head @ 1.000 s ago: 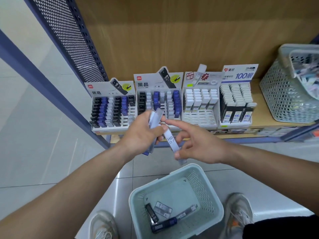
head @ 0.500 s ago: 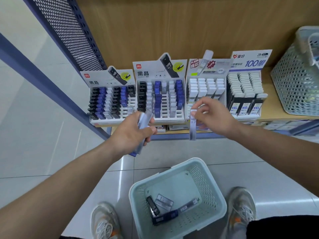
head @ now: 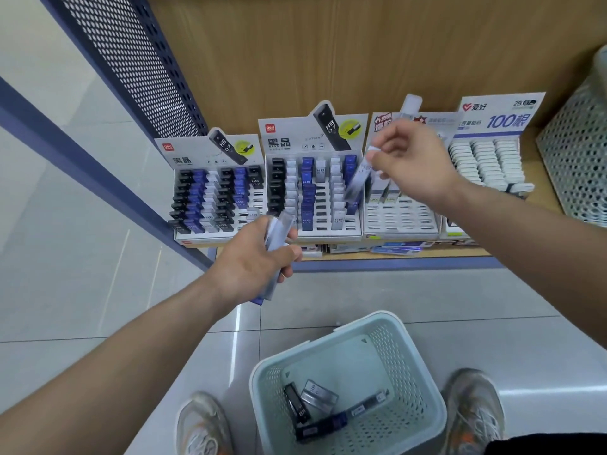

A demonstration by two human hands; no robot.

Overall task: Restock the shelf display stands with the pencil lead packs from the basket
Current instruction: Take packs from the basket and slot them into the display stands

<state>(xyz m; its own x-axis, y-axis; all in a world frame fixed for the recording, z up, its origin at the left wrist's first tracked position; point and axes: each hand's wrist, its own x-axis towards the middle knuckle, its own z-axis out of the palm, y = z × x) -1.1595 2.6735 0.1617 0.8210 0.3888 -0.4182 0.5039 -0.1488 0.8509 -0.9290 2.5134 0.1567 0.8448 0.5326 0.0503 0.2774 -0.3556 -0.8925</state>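
My left hand (head: pixel 258 262) grips a bunch of grey and blue lead packs (head: pixel 277 236) below the shelf edge. My right hand (head: pixel 412 162) pinches one clear grey lead pack (head: pixel 359 178) by its top, tilted, over the right columns of the second display stand (head: pixel 315 192). That stand holds black, white, blue and grey packs with several vacant slots. The leftmost stand (head: pixel 213 198) is fuller. A pale green basket (head: pixel 423 382) on the floor between my shoes holds several remaining packs (head: pixel 315 405).
Two more stands, a white-pack stand (head: pixel 400 218) and a "100" stand (head: pixel 489 162), stand to the right on the wooden shelf. A perforated white basket (head: pixel 578 159) sits at the shelf's far right. A blue perforated side panel (head: pixel 131 60) borders the left.
My right hand rose from the shelf's front edge up over the stands, tilting its pack above the second stand. The left hand stayed in place with its bunch.
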